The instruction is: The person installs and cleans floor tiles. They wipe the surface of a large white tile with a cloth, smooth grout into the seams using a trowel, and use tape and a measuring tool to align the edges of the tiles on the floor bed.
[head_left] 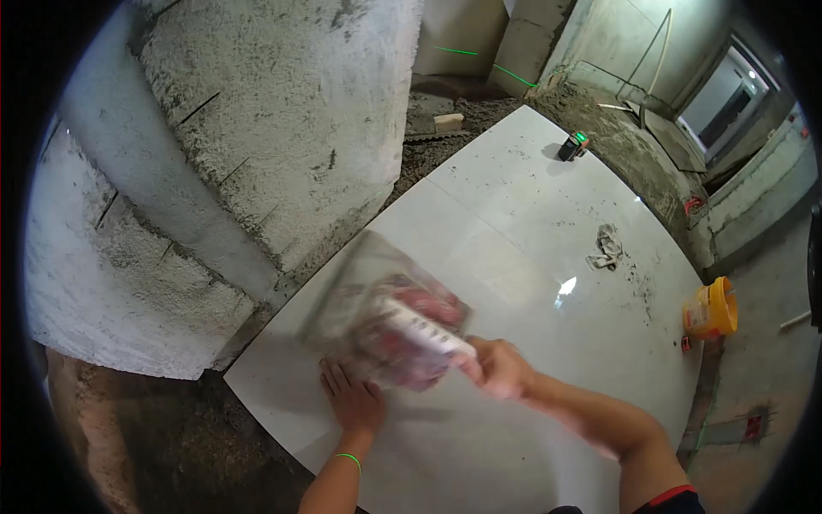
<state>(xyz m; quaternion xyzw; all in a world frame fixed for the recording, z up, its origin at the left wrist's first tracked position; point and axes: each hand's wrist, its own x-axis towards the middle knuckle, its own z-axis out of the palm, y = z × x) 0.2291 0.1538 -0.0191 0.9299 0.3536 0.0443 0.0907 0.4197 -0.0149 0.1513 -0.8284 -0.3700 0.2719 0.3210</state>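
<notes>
Palm down on glossy white floor tile (pixel 522 450) with the left hand (pixel 354 401) open, gripped a blurred, pale-handled red object (pixel 419 327) of unclear kind in the right hand (pixel 502 369), over the tile just beside the left fingers (pixel 336 377), perhaps risking a pinch through any slip.

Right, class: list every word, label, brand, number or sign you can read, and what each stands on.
No text can be read clearly.
Blurred tool in the right hand: dark marks along its pale bar, too smeared to read.
Yellow bucket: any print is too small to read.
Small black device: nothing legible.
</notes>
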